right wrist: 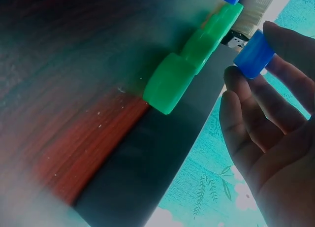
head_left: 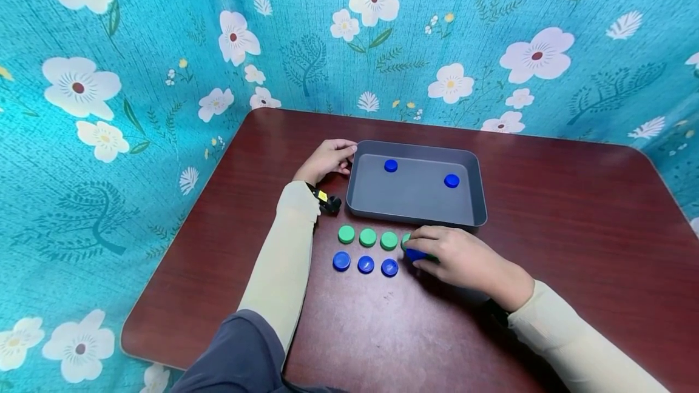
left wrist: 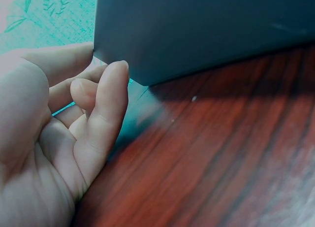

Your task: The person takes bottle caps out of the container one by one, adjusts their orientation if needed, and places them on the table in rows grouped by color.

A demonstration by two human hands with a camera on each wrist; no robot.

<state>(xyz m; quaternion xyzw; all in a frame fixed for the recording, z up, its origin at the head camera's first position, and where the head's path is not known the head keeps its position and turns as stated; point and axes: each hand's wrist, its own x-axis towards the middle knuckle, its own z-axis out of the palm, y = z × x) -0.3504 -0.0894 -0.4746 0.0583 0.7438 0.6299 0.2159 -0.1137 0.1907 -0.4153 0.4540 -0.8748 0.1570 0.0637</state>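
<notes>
My left hand (head_left: 329, 159) grips the dark grey rectangular tray (head_left: 412, 219) at its left back corner. The left wrist view shows curled fingers and a digit against the tray's wall (left wrist: 197, 35). Two blue caps (head_left: 391, 165) lie apart inside the tray. Over the right end of a green row, my right hand (head_left: 459, 256) pinches a blue cap (right wrist: 254, 54) between thumb and fingertips, above the table. Green caps (head_left: 368, 237) line up before the tray, some partly hidden by that hand. Three blue caps (head_left: 366, 264) form a nearer row.
A reddish-brown wooden table (head_left: 573, 211) carries everything. Behind it and at the left hangs a turquoise floral curtain (head_left: 306, 23). A black wrist camera (head_left: 330, 202) on my left wrist sits close to the tray's left side.
</notes>
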